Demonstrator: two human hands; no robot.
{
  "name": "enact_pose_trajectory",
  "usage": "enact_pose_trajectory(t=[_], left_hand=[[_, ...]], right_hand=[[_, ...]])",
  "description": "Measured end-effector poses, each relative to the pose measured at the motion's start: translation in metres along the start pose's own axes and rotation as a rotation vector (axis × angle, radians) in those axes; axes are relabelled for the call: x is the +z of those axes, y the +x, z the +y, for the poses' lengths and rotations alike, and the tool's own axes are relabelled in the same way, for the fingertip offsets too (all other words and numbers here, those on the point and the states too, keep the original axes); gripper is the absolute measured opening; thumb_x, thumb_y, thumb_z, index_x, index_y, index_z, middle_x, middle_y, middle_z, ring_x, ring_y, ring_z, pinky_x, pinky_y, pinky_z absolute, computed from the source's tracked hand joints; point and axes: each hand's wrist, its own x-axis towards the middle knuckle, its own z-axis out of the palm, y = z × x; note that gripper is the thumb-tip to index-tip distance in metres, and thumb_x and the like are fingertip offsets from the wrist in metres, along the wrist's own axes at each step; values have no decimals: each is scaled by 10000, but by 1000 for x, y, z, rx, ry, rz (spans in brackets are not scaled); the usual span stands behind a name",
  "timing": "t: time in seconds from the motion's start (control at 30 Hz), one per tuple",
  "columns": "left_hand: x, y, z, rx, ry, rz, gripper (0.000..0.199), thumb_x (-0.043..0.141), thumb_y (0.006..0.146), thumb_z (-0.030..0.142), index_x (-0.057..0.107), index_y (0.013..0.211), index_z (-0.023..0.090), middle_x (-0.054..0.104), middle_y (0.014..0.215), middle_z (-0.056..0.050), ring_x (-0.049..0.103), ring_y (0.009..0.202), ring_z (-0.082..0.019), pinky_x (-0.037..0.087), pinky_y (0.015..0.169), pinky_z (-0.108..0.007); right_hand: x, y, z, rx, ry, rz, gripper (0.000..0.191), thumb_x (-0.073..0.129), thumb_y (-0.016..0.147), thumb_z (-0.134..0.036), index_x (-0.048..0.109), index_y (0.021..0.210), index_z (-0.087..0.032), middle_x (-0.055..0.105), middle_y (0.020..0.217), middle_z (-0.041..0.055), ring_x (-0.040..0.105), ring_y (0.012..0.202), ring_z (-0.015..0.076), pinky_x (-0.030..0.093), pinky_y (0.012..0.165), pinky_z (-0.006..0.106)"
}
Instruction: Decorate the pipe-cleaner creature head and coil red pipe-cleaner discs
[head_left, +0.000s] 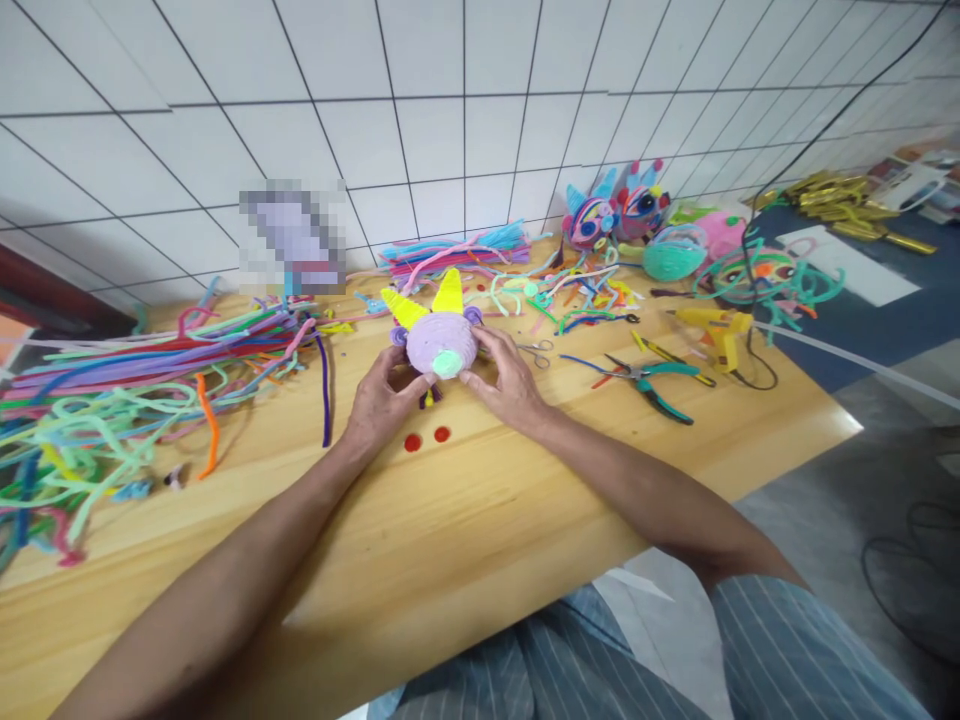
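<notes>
Between my two hands is a round lavender pipe-cleaner figure (429, 346) with yellow pointed horns, purple coils at its sides and a mint-green disc at the front. My left hand (384, 398) grips its left side, thumb near the disc. On the other side my right hand (510, 378) is closed around it, fingers by the right coil. Some fingertips are hidden behind the figure. A small dark and yellow tuft (429, 397) shows beneath it. Two red discs (427, 438) lie on the wood just in front of my hands.
Loose pipe cleaners (112, 420) heap up at the left, with a bundle (457, 250) along the wall. Scissors (538, 353), teal-handled pliers (652, 378) and a yellow glue gun (712, 335) lie to the right. Finished-looking figures (591, 222) stand at the back right.
</notes>
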Motion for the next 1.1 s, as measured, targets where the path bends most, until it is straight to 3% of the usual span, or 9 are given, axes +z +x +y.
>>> enact_pose_trajectory(t=[0.23,0.33,0.53,0.63,0.7,0.83,0.97,1.03,1.1], left_hand=[[-1,-1,3,27,-6,39,737,845,824,622,614,1374,190,728,1372,-156,728,1249,-320,587,1106,-525],[-4,2,-2,39,-33,111,710,795,859,665,605,1369,208,715,1382,-154,710,1259,-311,583,1090,-509],[-20,0,16,252,180,320,646,674,980,651,544,1439,215,622,1480,-131,639,1331,-308,537,1119,-506],[-13,-28,51,636,443,234,635,775,934,535,566,1455,236,601,1531,-133,557,1459,-357,503,1170,-543],[1,-52,72,840,564,43,527,821,890,499,670,1333,256,679,1462,-120,596,1436,-354,488,1202,-546],[28,-73,82,677,718,-263,316,641,968,498,783,1039,225,797,1216,-96,704,1301,-281,496,1237,-456],[29,-64,70,567,701,-135,505,769,879,537,728,1247,194,724,1415,-175,611,1447,-387,398,1297,-617],[24,-69,68,546,606,-115,683,801,876,505,611,1454,195,642,1535,-212,542,1514,-421,408,1275,-655],[21,-85,70,493,494,-186,713,732,958,447,485,1584,213,623,1554,-209,585,1475,-382,489,1220,-606]], right_hand=[[-5,3,2,10,-28,132,525,658,1028,-444,526,1488,-228,648,1401,169,655,1253,303,572,1101,520],[-9,6,-3,-62,-57,171,470,623,1047,-423,541,1467,-228,653,1404,168,634,1306,303,542,1141,524],[-16,13,-32,-129,-15,51,272,616,1045,-381,680,1277,-253,700,1384,129,613,1363,273,476,1231,500],[-17,21,-58,92,226,4,209,656,1019,-389,718,1162,-251,740,1320,95,663,1291,251,541,1169,462],[-16,23,-79,353,508,-85,219,692,1002,-414,732,1125,-237,781,1224,73,738,1160,234,626,1049,428],[-11,13,-118,844,862,-110,54,815,941,-310,781,983,-312,838,1000,28,816,979,214,717,803,385],[-24,-1,-126,1181,996,272,194,643,1010,-193,785,879,-196,823,803,-27,818,884,138,702,760,291],[-39,-9,-121,980,924,73,196,639,970,-138,798,858,-162,822,802,-43,813,877,142,675,852,277],[-56,-18,-112,561,683,-239,178,669,930,-115,801,864,-215,837,875,-35,803,911,167,636,903,292]])
